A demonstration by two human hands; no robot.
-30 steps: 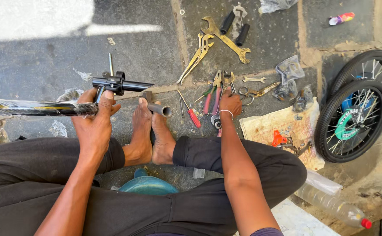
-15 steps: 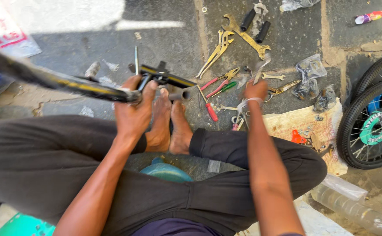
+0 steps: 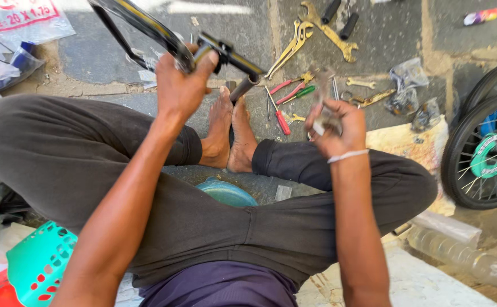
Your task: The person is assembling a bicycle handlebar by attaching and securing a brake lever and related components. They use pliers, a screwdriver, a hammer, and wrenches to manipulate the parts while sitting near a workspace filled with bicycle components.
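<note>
Sitting on grey stone paving (image 3: 385,40): left hand (image 3: 181,85) fully wrapped round a black-and-yellow bicycle frame tube (image 3: 146,25), right hand (image 3: 333,126) just right of it, fist closed on a grey metal spanner (image 3: 323,85).

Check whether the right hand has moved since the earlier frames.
Yes. The right hand, gripping a metal tool, has lifted off the tools on the ground toward the body.

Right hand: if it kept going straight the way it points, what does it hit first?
Likely the red-handled screwdriver and small tools on the stone floor just beyond the right hand, which holds a metal tool. Depth unclear.
</note>
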